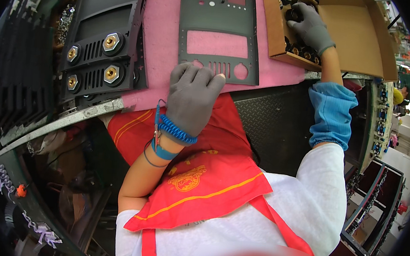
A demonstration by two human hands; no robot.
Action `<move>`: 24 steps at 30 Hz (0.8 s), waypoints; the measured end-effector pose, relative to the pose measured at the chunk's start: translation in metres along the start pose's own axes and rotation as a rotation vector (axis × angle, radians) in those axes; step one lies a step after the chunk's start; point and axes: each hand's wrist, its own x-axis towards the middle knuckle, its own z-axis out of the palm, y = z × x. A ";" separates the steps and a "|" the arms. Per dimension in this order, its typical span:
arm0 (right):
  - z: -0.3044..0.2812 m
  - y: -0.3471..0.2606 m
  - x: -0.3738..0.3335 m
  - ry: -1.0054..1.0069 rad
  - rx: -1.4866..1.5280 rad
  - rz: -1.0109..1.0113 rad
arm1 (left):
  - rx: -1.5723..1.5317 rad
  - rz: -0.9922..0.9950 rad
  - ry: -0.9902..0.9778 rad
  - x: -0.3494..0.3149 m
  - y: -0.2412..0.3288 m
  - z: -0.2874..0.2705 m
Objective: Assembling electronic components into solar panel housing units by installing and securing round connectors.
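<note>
Panel (218, 21) (slotted) by left hand (193, 98)

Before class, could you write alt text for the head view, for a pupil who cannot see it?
A gloved right hand is among dark round parts in a cardboard box, while the gloved left hand is at the near edge of a dark panel with cutouts on a pink mat. At the left, similar panels carry brass-centred hexagonal fittings.
</note>
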 end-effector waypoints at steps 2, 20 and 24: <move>-0.007 -0.013 -0.015 0.082 0.030 -0.049 | -0.044 -0.016 0.012 -0.004 0.006 -0.016; -0.053 -0.208 -0.116 -0.234 1.446 -0.222 | -1.117 -0.358 0.514 -0.027 0.014 -0.039; -0.041 -0.225 -0.122 -0.167 1.501 -0.203 | -1.439 -0.488 0.530 -0.046 0.016 -0.038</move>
